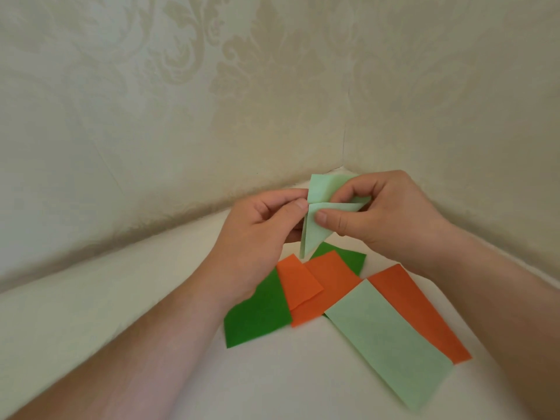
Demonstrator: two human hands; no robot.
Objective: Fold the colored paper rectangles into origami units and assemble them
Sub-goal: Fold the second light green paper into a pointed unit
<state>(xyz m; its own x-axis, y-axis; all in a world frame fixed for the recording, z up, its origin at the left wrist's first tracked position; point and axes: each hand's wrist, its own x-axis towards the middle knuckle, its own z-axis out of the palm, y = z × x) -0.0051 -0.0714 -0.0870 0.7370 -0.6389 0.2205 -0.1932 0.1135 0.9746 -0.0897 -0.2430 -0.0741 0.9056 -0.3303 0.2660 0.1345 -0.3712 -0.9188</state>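
A partly folded light green paper (pixel 318 192) is held up above the table near the wall corner. My left hand (pixel 260 237) pinches its left edge between thumb and forefinger. My right hand (pixel 385 213) pinches it from the right, thumb pressed on the lower flap. Below lie flat paper rectangles: a dark green one (pixel 254 316), two overlapping orange ones (pixel 306 286), another dark green one (pixel 348 257) partly covered, a long light green one (pixel 385 341) and an orange one (pixel 421 310) under its right side.
The white table (pixel 151 328) meets cream patterned walls (pixel 212 101) in a corner just behind my hands. Both forearms reach in from the bottom of the view.
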